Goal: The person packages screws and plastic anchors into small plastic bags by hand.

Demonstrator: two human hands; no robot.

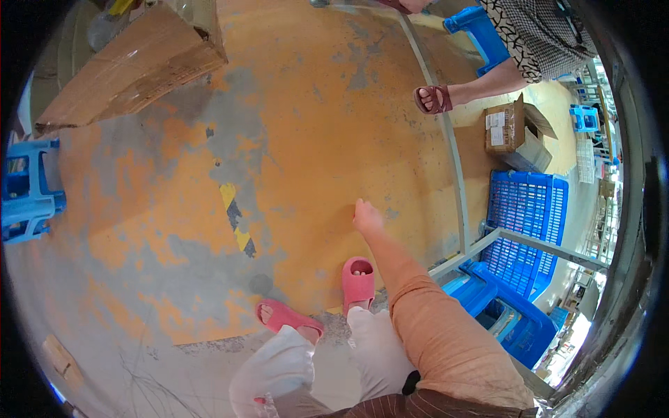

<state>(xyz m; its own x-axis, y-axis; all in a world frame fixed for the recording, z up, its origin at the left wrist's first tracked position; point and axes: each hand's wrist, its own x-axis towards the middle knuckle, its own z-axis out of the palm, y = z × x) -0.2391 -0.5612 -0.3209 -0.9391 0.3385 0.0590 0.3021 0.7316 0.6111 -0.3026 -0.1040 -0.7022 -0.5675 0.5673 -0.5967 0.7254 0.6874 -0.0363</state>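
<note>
My right hand (367,217) hangs over the orange floor (306,153), with my arm in a tan sleeve (446,334) reaching in from the lower right. The hand is small and blurred, and how its fingers are set does not show clearly. Nothing can be made out in it, and it touches none of the things around. Below it are my feet in pink slippers (358,279), under light trousers (279,369). My left hand is out of sight.
A metal frame (453,153) runs along the right, beside blue crates (523,223) and an open cardboard box (516,136). Another person's sandalled foot (433,99) rests near its rail. At left are a large cardboard box (139,70) and blue stools (31,188).
</note>
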